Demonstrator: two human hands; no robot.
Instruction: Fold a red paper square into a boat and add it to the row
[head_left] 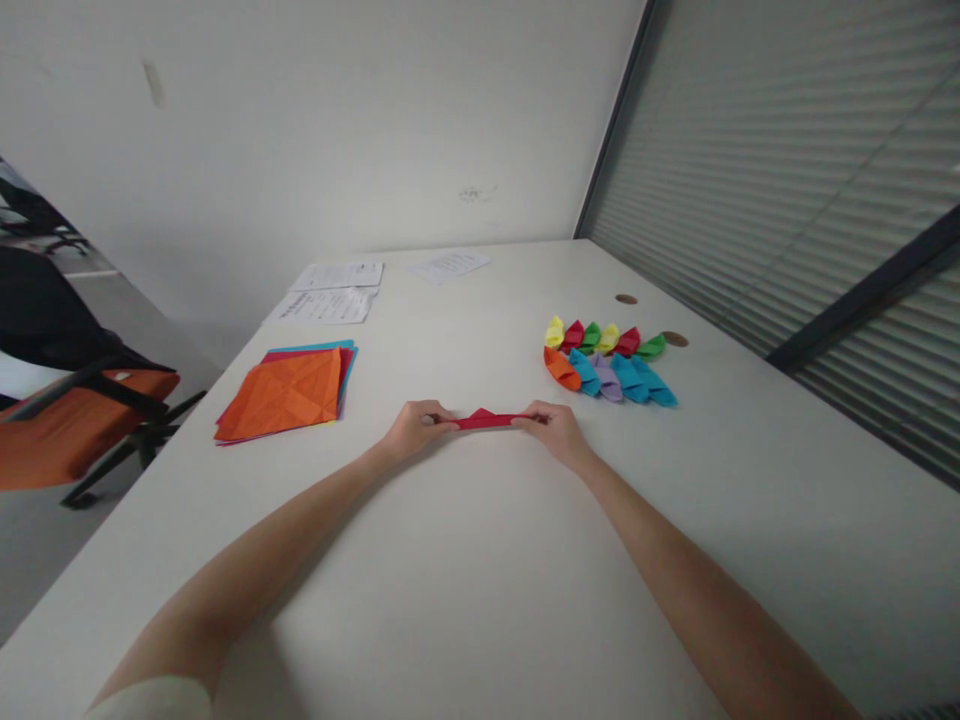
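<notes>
The left hand (416, 425) and the right hand (551, 428) are each closed in a pinch on one end of a narrow red folded paper strip (487, 420). The strip is stretched between them low over the middle of the white counter (480, 600), with a small peak at its centre. Whether it touches the surface or hangs just above it cannot be told.

The paper is thin and gripped only at its tips, so an uneven pull could tear it at a crease or slip an end free. Pressing off-line would probably set a crooked fold. A wide sweep of the right forearm could scatter the neighbours.

Those neighbours, near the right hand, are two rows of small folded paper pieces (607, 360) in yellow, red, green, orange, blue and purple, lying close together. Further left of the left hand is a stack of creased paper squares (281, 395), orange on top with red and blue edges showing beneath.

Beyond, white printed sheets (330, 300) lie near the far edge, and two brown round marks (626, 299) sit by the right side.

The counter is smooth and matt. A plain white wall (337, 120) stands behind it, slatted blinds (787, 180) run along the right, and an orange office chair (75, 420) stands at the left.
</notes>
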